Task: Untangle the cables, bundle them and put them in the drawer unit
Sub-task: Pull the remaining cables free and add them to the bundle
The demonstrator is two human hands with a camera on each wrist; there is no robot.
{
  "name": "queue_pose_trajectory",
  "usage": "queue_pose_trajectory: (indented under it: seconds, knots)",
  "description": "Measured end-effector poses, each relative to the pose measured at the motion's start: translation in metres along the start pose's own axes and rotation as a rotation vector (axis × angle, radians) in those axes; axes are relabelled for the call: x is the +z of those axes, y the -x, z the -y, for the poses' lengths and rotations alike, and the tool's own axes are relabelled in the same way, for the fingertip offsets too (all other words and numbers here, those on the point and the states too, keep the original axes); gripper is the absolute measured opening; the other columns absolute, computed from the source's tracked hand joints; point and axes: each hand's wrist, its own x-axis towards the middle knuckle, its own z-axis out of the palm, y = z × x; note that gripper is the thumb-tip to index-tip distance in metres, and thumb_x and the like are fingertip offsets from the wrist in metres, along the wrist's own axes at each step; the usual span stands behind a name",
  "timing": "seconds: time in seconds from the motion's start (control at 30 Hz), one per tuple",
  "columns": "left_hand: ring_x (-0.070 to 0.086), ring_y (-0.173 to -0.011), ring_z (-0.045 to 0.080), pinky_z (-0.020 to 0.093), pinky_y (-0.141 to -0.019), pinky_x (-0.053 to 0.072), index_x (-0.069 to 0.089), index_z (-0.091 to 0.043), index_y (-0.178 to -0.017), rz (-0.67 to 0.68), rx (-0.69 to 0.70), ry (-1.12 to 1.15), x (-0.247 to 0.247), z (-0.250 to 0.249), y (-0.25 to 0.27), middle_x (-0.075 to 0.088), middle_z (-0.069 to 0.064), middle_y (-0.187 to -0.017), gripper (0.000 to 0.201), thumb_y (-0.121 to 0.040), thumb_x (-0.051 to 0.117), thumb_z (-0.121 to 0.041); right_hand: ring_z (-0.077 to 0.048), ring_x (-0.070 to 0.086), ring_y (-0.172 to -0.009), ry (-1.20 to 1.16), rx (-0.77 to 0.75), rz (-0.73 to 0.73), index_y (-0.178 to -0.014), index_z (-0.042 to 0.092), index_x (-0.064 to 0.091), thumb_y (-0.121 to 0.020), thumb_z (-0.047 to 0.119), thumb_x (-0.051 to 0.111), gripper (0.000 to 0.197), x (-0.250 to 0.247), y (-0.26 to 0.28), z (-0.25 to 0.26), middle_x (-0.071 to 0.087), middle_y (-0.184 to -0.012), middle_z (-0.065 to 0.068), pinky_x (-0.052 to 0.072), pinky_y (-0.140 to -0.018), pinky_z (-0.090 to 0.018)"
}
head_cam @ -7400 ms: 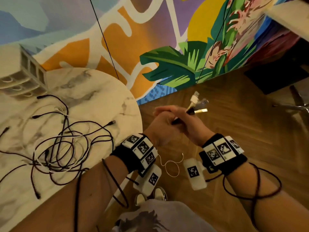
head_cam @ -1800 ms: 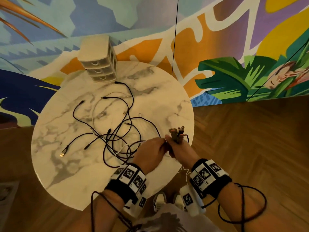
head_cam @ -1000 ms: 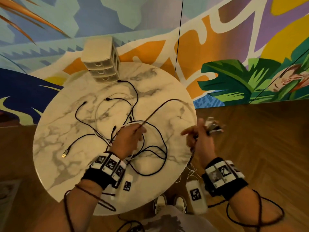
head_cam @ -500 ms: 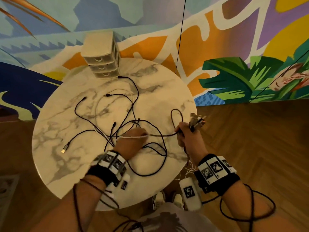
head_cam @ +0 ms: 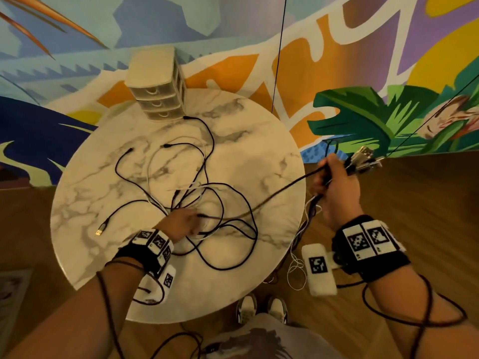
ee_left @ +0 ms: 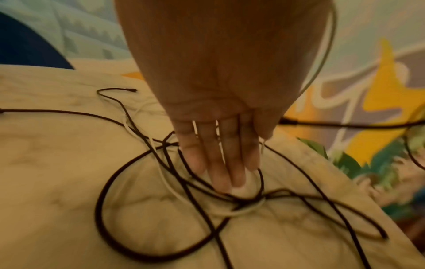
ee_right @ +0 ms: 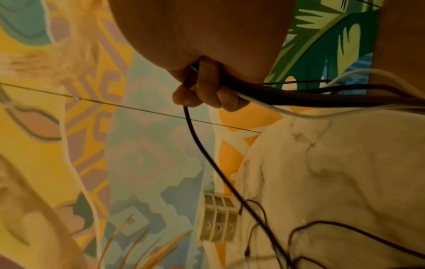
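Cables [head_cam: 207, 203] mostly lie tangled on the bench [head_cam: 272, 156]; my right grip [head_cam: 337, 182] clutches gathered plug ends [head_cam: 363, 160], left grip [head_cam: 181, 224] flat, drawer unit [head_cam: 158, 86] unfilled.

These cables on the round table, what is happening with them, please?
A person is untangling them. The right hand grips a bunch of cable ends off the table's edge and pulls one dark cable taut. The left hand presses flat, with straight fingers, on the tangle of cables lying on the marble table. The drawer unit stands at the far edge with its drawers shut; nothing is bundled yet.
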Motion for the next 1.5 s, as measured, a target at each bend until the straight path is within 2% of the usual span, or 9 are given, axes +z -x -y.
queue_pose_trajectory:
  seconds: [0.13,0.3,0.47,0.63,0.87,1.0,1.13,1.37,1.5]
  knots:
    - [0.061,-0.074,0.025,0.025,-0.064,0.040,0.061,-0.013,-0.074,0.300,0.019,-0.248,0.010,-0.016,0.014,0.060,0.002,-0.071,0.030,-0.093,0.050,-0.033,-0.008,0.034,-0.039,0.122,0.044,0.033,-0.066,0.014,0.051,-0.099,0.023,0.044,0.035,-0.003,0.012,-0.024,0.044,-0.042,0.007,0.024,-0.043,-0.023]
    - [0.048,-0.061,0.009,0.029,-0.060,0.038,0.057,-0.025,-0.094,-0.048,0.352,-0.083,0.005,-0.121,0.031,0.055,-0.003,-0.069,0.018,-0.092,0.053,-0.042,-0.008,0.034,-0.039,0.174,0.056,0.086,-0.067,0.014,0.052,-0.100,0.023,0.043,0.035,-0.003,0.023,-0.030,0.045,-0.044,0.006,0.024,-0.044,-0.023]
    - [0.059,-0.082,0.023,0.036,-0.071,0.047,0.061,-0.015,-0.096,0.028,0.454,-0.295,0.031,-0.210,0.020,0.062,0.005,-0.084,0.026,-0.096,0.048,-0.037,-0.009,0.036,-0.041,0.130,0.024,0.042,-0.071,0.012,0.057,-0.101,0.025,0.041,0.036,-0.014,0.032,-0.013,0.045,-0.044,0.005,0.025,-0.046,-0.025]
    - [0.047,-0.049,0.002,0.026,-0.055,0.038,0.055,-0.013,-0.072,-0.115,0.607,0.201,0.004,-0.258,0.027,0.052,-0.009,-0.050,0.031,-0.099,0.044,-0.024,-0.006,0.038,-0.043,0.206,-0.099,-0.061,-0.077,0.014,0.071,-0.100,0.038,0.041,0.044,-0.060,0.026,0.005,0.044,-0.050,0.005,0.033,-0.042,-0.018]
    - [0.042,-0.041,0.019,0.030,-0.051,0.036,0.054,-0.010,-0.069,0.183,0.530,0.465,0.061,-0.260,0.014,0.046,0.005,-0.046,0.035,-0.099,0.042,-0.024,-0.007,0.037,-0.040,0.276,-0.230,-0.182,-0.057,0.017,0.060,-0.100,0.038,0.040,0.052,-0.114,0.025,0.032,0.045,-0.047,0.003,0.031,-0.043,-0.019]
    - [0.058,-0.061,0.019,0.034,-0.062,0.047,0.059,-0.016,-0.092,0.451,0.294,0.078,0.143,-0.208,-0.002,0.058,0.000,-0.065,0.024,-0.097,0.044,-0.035,-0.008,0.037,-0.041,0.315,-0.249,-0.202,-0.052,0.023,0.060,-0.100,0.041,0.039,0.055,-0.138,0.025,0.043,0.045,-0.050,0.000,0.031,-0.045,-0.022]
    - [0.061,-0.098,0.025,0.041,-0.088,0.049,0.026,-0.018,-0.144,0.632,0.197,-0.355,0.168,-0.192,-0.001,0.061,0.010,-0.116,0.063,-0.093,0.048,-0.048,-0.008,0.036,-0.040,0.333,-0.258,-0.212,-0.056,0.019,0.057,-0.100,0.041,0.039,0.052,-0.150,0.031,0.048,0.042,-0.043,0.007,0.031,-0.048,-0.025]
    - [0.051,-0.116,0.016,0.031,-0.093,0.047,0.042,-0.021,-0.135,0.229,0.902,0.205,0.143,-0.294,0.017,0.050,0.005,-0.130,0.056,-0.085,0.062,-0.037,-0.012,0.064,-0.065,0.345,-0.159,-0.040,-0.061,0.014,0.066,-0.101,0.029,0.040,0.049,-0.138,0.037,0.047,0.069,-0.073,-0.005,0.050,-0.062,-0.021]
    - [0.057,-0.100,0.034,0.032,-0.089,0.046,0.055,0.008,-0.116,0.377,0.658,0.274,0.140,-0.337,0.029,0.057,0.028,-0.114,0.032,-0.093,0.051,-0.014,-0.016,0.064,-0.099,0.483,-0.227,0.087,-0.074,0.005,0.068,-0.101,0.031,0.039,0.048,-0.140,0.034,0.058,0.071,-0.104,-0.004,0.049,-0.082,-0.026]
